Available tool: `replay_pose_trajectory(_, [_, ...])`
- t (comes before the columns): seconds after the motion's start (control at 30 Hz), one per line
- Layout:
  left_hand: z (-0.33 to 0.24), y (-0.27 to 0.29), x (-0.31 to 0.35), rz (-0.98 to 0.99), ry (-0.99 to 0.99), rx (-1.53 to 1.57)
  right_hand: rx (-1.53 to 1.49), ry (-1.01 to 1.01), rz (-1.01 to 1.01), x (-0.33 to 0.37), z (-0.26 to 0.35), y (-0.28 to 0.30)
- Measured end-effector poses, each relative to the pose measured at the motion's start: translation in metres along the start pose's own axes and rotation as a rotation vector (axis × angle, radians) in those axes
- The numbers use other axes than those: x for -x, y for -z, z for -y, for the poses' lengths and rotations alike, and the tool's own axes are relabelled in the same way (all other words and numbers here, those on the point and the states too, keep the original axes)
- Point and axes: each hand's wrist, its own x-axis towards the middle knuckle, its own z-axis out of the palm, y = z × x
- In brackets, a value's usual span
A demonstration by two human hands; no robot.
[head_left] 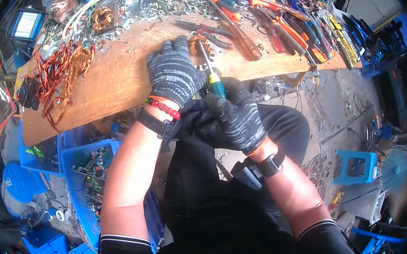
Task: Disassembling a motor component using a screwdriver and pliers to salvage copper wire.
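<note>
My left hand (177, 71), in a grey-striped knit glove, grips a copper-wound motor core (196, 45) against the wooden table near its front edge. Toothed metal shows beside the fingers; the rest of the core is hidden under the hand. In my right hand (237, 116), gloved alike, is a screwdriver (216, 83) with a green and yellow handle. Its metal shaft slants up and left, and the tip meets the copper windings. Just beyond the core lie dark-jawed pliers (206, 33) with red and black handles.
Red and copper wire bundles (64, 73) lie on the table's left (110, 84). Metal scraps (152, 6) pile along the back, beside several orange-handled tools (292, 34). Below the table stands a blue crate of scrap (74, 182). A blue stool (357, 168) stands right, near a fan (395, 166).
</note>
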Motion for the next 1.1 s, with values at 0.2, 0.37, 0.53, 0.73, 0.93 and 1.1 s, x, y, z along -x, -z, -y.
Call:
replay_pose_trajectory(0.2, [0.001,-0.012,-0.004,-0.141,-0.091,0.058,0.569,0.254,0.018,-0.010,0.023,0.040])
replay_pose_trajectory(0.37, [0.011,-0.014,-0.004,-0.194,-0.133,0.192,1.100,0.368,0.159,-0.065,0.062,0.087])
replay_pose_trajectory(0.53, [0.000,-0.024,-0.009,-0.207,-0.199,0.280,1.358,0.652,0.320,-0.108,0.119,0.124])
replay_pose_trajectory(0.73, [0.006,-0.020,-0.006,-0.238,-0.236,0.202,1.743,0.159,0.736,-0.125,0.213,0.075])
replay_pose_trajectory(0.93, [0.005,-0.017,-0.004,-0.252,-0.153,0.240,1.441,0.393,0.552,-0.118,0.161,0.093])
replay_pose_trajectory(1.1, [0.004,-0.015,-0.004,-0.164,-0.048,0.097,0.733,0.595,0.426,-0.059,0.040,0.092])
